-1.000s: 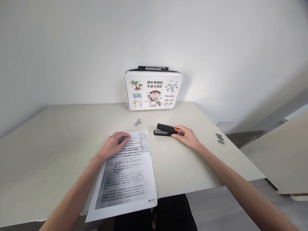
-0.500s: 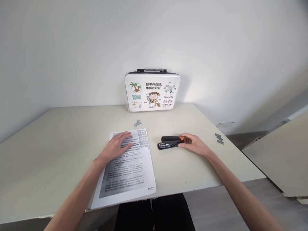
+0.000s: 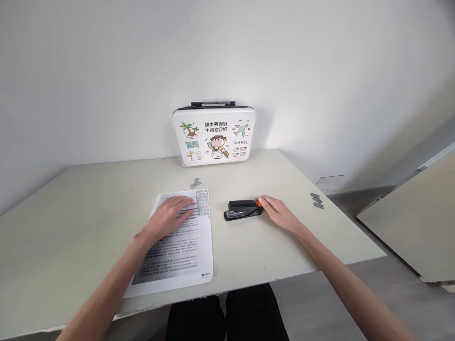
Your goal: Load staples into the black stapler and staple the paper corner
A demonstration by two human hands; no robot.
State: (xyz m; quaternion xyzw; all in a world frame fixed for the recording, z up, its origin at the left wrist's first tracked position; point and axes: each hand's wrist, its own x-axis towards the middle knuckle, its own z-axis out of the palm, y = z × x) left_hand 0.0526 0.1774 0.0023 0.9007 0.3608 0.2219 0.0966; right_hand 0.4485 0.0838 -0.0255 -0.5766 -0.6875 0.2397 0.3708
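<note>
A printed sheet of paper [image 3: 177,255] lies on the table, with a dense block of marks at its upper right corner. My left hand [image 3: 172,215] rests flat over its upper part, fingers stretched out and slightly bent. To the right of the paper, a black stapler [image 3: 243,209] lies on the table, its front end pointing left. My right hand [image 3: 279,212] grips its rear end at the orange piece, fingers closed there. The far fingers of that hand are partly hidden. The stapler and the paper are apart.
A white case [image 3: 215,137] with cartoon prints and a black handle leans against the wall. Grey staple strips [image 3: 195,183] lie behind the paper, and more staple strips [image 3: 316,200] near the table's right edge. Another pale surface [image 3: 415,227] stands at the right.
The view has turned slightly right. My right hand's thumb has shifted from the stapler's side to its orange rear end. The paper's lower edge has slid a little off the table's front edge, further inward.
</note>
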